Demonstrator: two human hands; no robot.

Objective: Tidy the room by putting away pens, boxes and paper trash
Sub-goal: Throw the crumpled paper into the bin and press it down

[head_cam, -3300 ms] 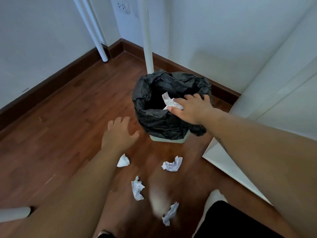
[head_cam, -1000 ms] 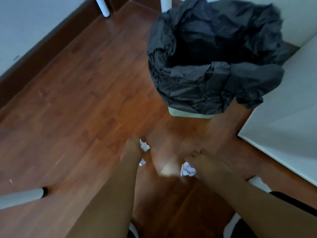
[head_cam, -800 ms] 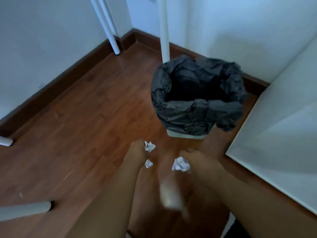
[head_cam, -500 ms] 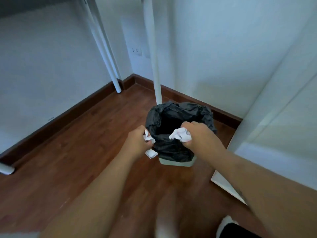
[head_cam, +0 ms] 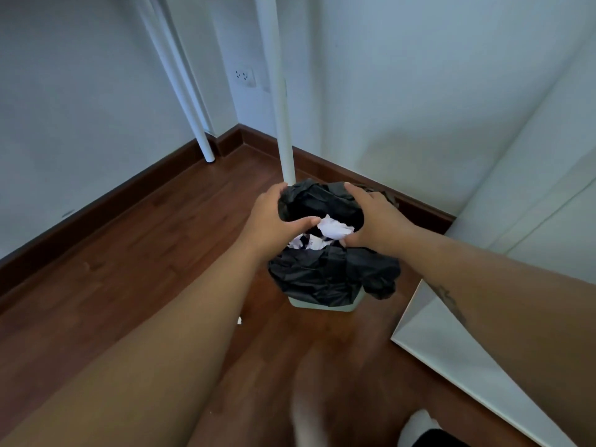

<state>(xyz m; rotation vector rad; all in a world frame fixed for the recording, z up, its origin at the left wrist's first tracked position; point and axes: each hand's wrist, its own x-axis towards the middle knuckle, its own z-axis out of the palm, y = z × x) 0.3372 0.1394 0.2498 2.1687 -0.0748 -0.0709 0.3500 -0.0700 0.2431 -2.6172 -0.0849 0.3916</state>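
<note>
A small white bin [head_cam: 322, 305] lined with a black bag [head_cam: 332, 275] stands on the wooden floor near the room's corner. Both my hands hover over its mouth with fingers spread. My left hand [head_cam: 274, 221] is at the left rim, my right hand [head_cam: 375, 221] at the right rim. Between them a crumpled white paper ball [head_cam: 333, 229] hangs loose over the opening, gripped by neither hand. More crumpled paper [head_cam: 306, 244] shows just below it inside the bag. A tiny white scrap [head_cam: 239, 320] lies on the floor left of the bin.
A white table leg [head_cam: 283, 124] stands right behind the bin, another leg [head_cam: 193, 108] farther left by the wall. A white cabinet panel [head_cam: 483, 333] closes off the right side. Dark skirting board [head_cam: 322, 161] runs along both walls. My white sock [head_cam: 419, 424] shows at the bottom.
Both hands picked paper off the floor, rose to the bin and opened over it. The paper balls have left my fingers and are dropping into the bag.
</note>
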